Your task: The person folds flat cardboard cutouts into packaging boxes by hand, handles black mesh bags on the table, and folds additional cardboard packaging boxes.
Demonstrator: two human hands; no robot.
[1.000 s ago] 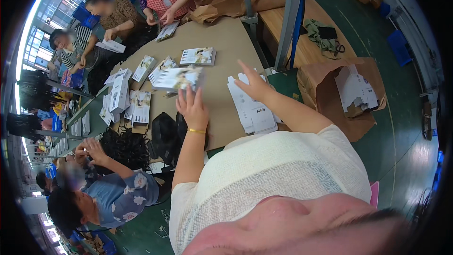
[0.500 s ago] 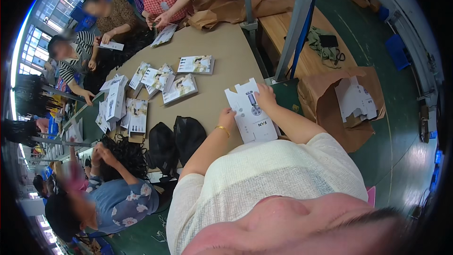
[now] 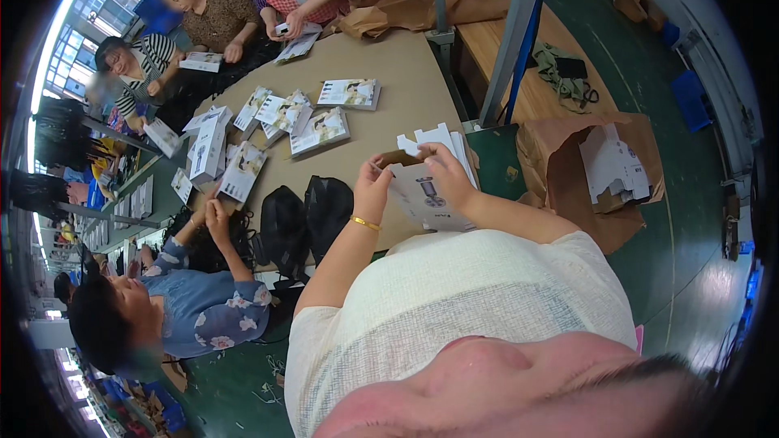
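Note:
A white folding carton (image 3: 415,201) with a printed picture of a small device stands partly opened out in front of my chest. Its brown inside shows at the far end, where the flaps stick up. My left hand (image 3: 372,186) grips its left far corner with thumb and fingers. At the right, my right hand (image 3: 449,178) has its fingers closed on the upper flap edge. More flat white cartons (image 3: 461,150) lie just beyond my right hand, partly covered by it. Two black pouches (image 3: 305,225) rest on the table to the left of my left hand.
Several printed boxes (image 3: 319,131) lie on the brown tabletop (image 3: 381,57). A brown paper sack (image 3: 560,146) with white cartons inside stands at the right, near a metal post (image 3: 507,49). Co-workers handle boxes at the far left, and one in a blue floral top (image 3: 215,312) sits close left.
The carton has gone from flat to partly opened, its brown inside now showing. Both hands have moved to its far end. The near-left co-worker now reaches to a box.

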